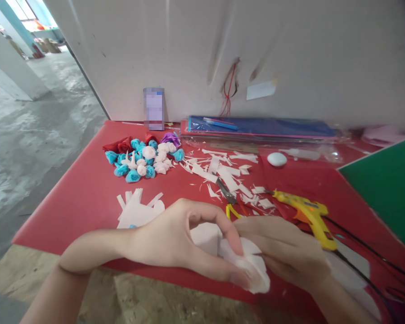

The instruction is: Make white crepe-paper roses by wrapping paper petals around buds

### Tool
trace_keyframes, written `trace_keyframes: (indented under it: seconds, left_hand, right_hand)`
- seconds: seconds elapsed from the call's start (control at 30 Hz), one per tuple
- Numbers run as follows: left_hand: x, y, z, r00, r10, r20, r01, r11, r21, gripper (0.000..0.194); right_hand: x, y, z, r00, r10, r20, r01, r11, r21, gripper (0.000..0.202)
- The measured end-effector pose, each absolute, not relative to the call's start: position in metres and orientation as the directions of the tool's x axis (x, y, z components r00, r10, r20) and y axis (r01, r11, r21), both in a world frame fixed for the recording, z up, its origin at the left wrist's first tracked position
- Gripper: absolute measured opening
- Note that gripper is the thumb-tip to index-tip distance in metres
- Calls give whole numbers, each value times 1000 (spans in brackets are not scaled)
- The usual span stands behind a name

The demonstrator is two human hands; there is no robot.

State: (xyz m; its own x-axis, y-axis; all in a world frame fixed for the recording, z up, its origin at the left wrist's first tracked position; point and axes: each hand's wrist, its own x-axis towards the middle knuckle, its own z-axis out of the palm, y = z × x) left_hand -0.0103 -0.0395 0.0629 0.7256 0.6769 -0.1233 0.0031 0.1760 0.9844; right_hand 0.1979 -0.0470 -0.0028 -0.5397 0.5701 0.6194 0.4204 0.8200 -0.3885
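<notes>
Near the front edge of the red table, my left hand is closed on a white paper piece, its thumb and index finger pinching the layered petals. My right hand lies against the far right side of the same piece, its fingers together; its fingertips are hidden behind the paper and my left hand, so its grip cannot be made out. Just beyond my hands are pliers with yellow and orange handles. A yellow glue gun lies to the right, beyond my right hand.
Paper flowers in blue, white, red and purple sit at the back left. White scraps cover the middle. A cut white sheet lies left. Behind stand a phone and a blue pack; a white egg-shaped object and green board are right.
</notes>
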Motion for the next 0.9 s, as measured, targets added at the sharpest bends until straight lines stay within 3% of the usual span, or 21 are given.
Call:
trace_keyframes:
  seconds: [0.1,0.9]
  left_hand:
    - [-10,-40,62,727,677,-112,-22,185,982,19]
    - [-9,-39,60,723,682,-111,-96,259,961,19]
  right_hand:
    - [196,-47,1,-513,476,714,329,878,-348,23]
    - [192,-48,4,-515,494,700,313,869,-383,19]
